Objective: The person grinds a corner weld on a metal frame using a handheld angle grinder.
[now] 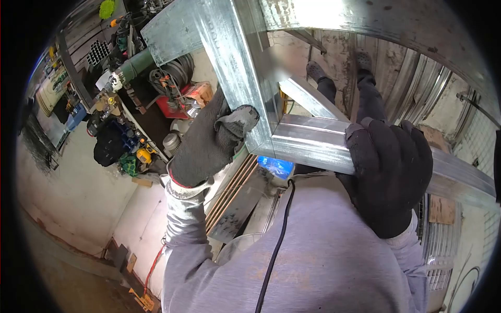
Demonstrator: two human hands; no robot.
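Note:
A frame of shiny galvanised metal profiles is before me, with an upright profile (pixel 229 57) meeting a crosswise profile (pixel 313 143) at a mitred corner. A diagonal metal piece (pixel 308 96) runs between them. My left hand (pixel 209 143), in a dark grey knit glove, grips the lower end of the upright near the corner; its thumb lies on the front face, and the other fingers are hidden behind. My right hand (pixel 389 167), in a black glove, is wrapped over the crosswise profile to the right, fingers curled on top. A wide metal sheet piece (pixel 172 36) extends behind the upright.
A broad metal beam (pixel 355 15) crosses the top. Shelves at left hold tools, a green cylinder (pixel 130 68) and coiled hose (pixel 180 73). Long metal profiles (pixel 417 88) lean at right. A black cord (pixel 276 240) hangs down my grey sweatshirt. Feet in dark clogs (pixel 364 60) stand beyond the frame.

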